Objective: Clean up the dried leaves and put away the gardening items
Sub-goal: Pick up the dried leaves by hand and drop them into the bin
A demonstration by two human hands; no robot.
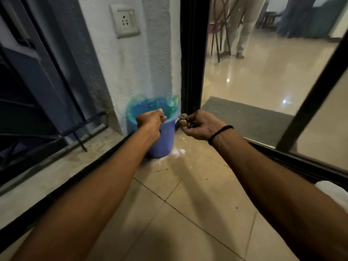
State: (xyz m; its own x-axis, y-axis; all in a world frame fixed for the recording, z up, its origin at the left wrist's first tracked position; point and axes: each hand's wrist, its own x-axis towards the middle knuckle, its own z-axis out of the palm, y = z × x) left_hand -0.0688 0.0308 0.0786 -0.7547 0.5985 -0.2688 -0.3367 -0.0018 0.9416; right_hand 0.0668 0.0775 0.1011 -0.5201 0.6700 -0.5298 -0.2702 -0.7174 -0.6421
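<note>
A blue plastic bin lined with a green bag stands on the tiled floor in the corner by the white wall. My left hand hangs over the bin's rim with its fingers curled; a small scrap shows at its fingertips. My right hand is just right of the bin and cups a clump of dried leaves, some sticking out toward the rim. A black band sits on my right wrist.
A black sliding-door frame rises right behind the bin, with a dark doormat beyond the glass. A person's legs and a chair stand in the room. A raised ledge and blue grille lie at left.
</note>
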